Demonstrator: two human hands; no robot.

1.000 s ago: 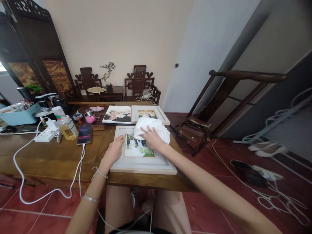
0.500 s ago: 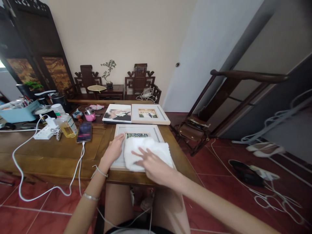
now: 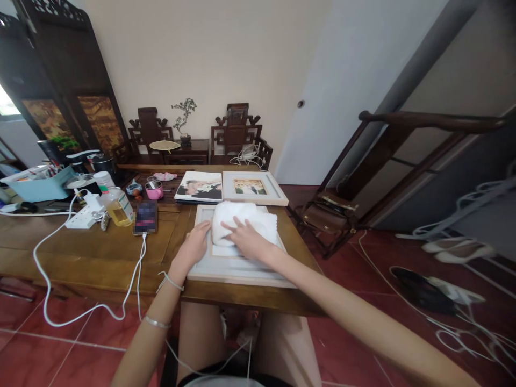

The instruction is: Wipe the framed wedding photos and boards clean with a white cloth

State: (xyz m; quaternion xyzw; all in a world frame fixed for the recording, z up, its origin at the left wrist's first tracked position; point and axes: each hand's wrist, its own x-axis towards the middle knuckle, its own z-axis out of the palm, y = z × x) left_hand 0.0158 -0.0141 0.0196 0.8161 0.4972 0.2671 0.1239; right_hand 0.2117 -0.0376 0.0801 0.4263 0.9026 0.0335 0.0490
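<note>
I sit in what looks like a home, with carved dark-wood armchairs (image 3: 236,129), a small potted green bonsai (image 3: 185,114), glossy red floor tiles (image 3: 92,361) and pale flat shoes (image 3: 463,250).

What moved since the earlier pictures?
The right hand slid the fluffy white cloth nearer over the rectangular pale wooden picture frame, then mostly back away. Nothing was let go. The left hand stayed at the frame's left edge, and the frame stayed put.

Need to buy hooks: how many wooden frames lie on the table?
2: near frame, partly under the cloth; far frame, just behind it. Any stacked beneath would be hidden.
</note>
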